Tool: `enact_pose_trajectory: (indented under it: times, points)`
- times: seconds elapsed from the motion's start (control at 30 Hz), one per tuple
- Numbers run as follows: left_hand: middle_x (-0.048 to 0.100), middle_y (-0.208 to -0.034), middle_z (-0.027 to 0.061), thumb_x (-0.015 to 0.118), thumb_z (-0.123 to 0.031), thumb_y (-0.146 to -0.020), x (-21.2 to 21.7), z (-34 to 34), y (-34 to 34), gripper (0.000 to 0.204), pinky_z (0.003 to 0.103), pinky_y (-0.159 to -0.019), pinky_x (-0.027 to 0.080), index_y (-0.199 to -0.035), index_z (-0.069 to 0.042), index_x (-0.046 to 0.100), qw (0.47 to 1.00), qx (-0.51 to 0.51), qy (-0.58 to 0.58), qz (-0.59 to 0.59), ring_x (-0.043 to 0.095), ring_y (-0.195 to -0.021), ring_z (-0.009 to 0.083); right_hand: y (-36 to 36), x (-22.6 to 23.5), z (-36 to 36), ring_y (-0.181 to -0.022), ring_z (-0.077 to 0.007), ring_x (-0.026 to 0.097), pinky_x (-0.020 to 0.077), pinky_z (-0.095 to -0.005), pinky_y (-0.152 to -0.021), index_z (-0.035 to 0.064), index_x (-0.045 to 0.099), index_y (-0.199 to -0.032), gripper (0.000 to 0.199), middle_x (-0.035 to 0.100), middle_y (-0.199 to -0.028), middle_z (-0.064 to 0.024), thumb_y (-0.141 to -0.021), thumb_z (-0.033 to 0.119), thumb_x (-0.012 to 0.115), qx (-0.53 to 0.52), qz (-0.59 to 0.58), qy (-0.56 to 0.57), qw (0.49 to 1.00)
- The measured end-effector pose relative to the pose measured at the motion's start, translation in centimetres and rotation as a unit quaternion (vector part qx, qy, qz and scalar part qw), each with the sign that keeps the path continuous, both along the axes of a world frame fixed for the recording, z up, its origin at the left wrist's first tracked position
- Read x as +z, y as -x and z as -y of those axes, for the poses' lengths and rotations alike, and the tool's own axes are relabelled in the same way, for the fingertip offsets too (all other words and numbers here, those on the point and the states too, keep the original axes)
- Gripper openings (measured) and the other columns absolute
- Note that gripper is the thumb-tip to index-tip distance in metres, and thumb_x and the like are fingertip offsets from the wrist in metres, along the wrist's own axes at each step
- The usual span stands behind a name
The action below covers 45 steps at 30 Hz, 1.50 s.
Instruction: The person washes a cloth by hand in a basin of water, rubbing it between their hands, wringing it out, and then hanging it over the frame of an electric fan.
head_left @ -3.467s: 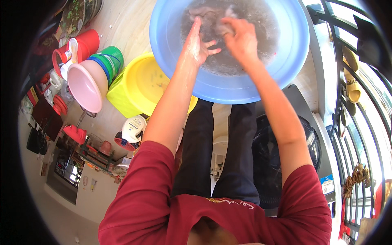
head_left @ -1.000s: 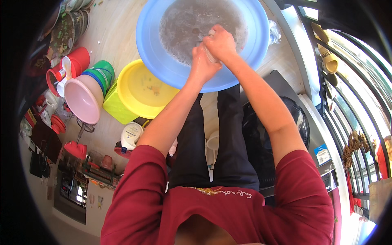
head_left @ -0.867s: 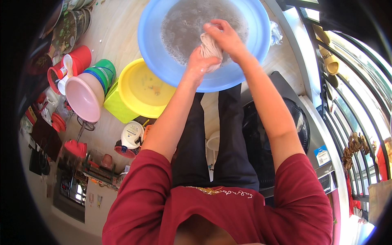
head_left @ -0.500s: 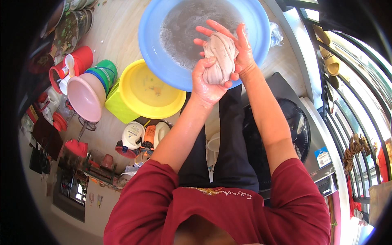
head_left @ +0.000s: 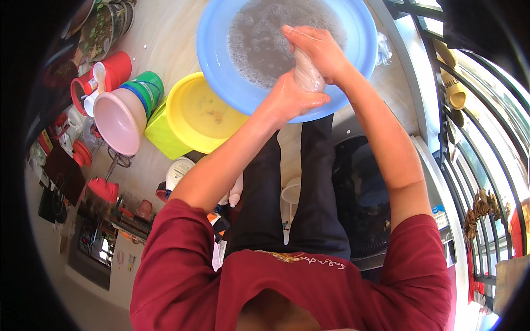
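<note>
Over the near side of a large light-blue basin (head_left: 212, 41) I hold a wet, pale cloth (head_left: 308, 73) twisted into a thick roll. My left hand (head_left: 291, 98) is closed around its lower end, the thumb stretched out to the right. The upper end sits in my right hand (head_left: 317, 49), whose fingers wrap over it. Between the two hands only the middle of the cloth shows. Murky grey-brown water (head_left: 265, 41) with foam and bubbles fills the basin below.
To the left stand a yellow basin (head_left: 173, 105) with some water, a yellow-green container (head_left: 160, 135), a pink basin (head_left: 117, 124), green (head_left: 148, 88) and red buckets (head_left: 118, 69). A dark-topped appliance (head_left: 361, 193) is beside my right leg; railings (head_left: 475, 127) line the right.
The cloth has gone from a bundle between open palms to a tight twist gripped at both ends. My right hand has turned over and closed on it.
</note>
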<state>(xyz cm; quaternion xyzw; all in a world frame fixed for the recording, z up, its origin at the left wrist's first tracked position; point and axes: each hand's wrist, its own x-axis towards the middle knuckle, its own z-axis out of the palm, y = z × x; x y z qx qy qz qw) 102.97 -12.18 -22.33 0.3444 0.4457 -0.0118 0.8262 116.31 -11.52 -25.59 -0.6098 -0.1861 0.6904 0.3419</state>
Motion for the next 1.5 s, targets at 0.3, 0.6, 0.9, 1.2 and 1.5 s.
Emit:
enact_pose_trajectory:
  times: [0.3,0.6,0.9,1.2,1.5]
  points:
    - [0.064,-0.083,0.013,0.069,-0.023,-0.068,-9.0,1.5,-1.1,0.035,0.034,-0.068,0.047,-0.092,-0.001,0.058,0.92,-0.092,-0.293,-0.244,0.059,-0.073,0.0199,2.3,-8.1,0.3,-0.069,-0.0217,0.053,0.0453,-0.035,-0.066,0.0012,0.06,-0.077,0.036,0.058,-0.073,-0.0086,-0.087,0.036,0.055,-0.101,0.275,0.109,0.95]
    - [0.061,-0.077,0.0098,0.065,-0.023,-0.078,-4.3,-0.6,1.0,0.032,0.028,-0.046,0.041,-0.099,0.0,0.058,0.988,0.119,0.093,0.019,0.057,-0.065,0.0189,-2.4,-3.4,1.7,-0.112,-0.0286,0.051,0.0429,-0.0426,-0.094,0.0026,0.037,-0.135,0.075,0.048,-0.127,-0.0174,-0.088,0.061,0.041,-0.22,-0.326,0.012,0.919]
    - [0.058,-0.086,0.0181,0.052,-0.044,-0.087,4.3,3.1,-2.4,0.053,0.023,-0.037,0.04,-0.112,0.002,0.049,0.73,0.421,0.422,0.334,0.056,-0.055,0.0219,1.8,1.6,2.3,-0.12,-0.0407,0.044,0.0418,-0.0555,-0.095,0.0104,0.025,-0.143,0.1,0.031,-0.141,-0.0235,-0.071,0.075,0.05,-0.3,-0.542,-0.215,0.755]
    - [0.058,-0.081,0.0107,0.064,-0.023,-0.081,6.7,2.3,1.3,0.036,0.023,-0.042,0.037,-0.107,-0.003,0.05,0.903,0.246,0.3,0.186,0.055,-0.059,0.0155,0.8,6.5,2.9,-0.072,-0.0142,0.052,0.0463,-0.0285,-0.062,0.0057,0.05,-0.078,0.017,0.052,-0.079,-0.0043,-0.078,0.004,0.067,-0.151,-0.273,-0.155,0.937]
    - [0.062,-0.092,0.0097,0.069,-0.018,-0.07,-4.9,3.9,0.9,0.061,0.033,-0.061,0.049,-0.121,0.0,0.042,0.978,0.126,-0.161,0.029,0.062,-0.07,0.0217,3.8,1.9,1.7,-0.067,-0.0241,0.058,0.0456,-0.0363,-0.063,0.0011,0.054,-0.077,0.029,0.059,-0.07,-0.0139,-0.08,0.026,0.067,0.103,0.293,-0.108,0.944]
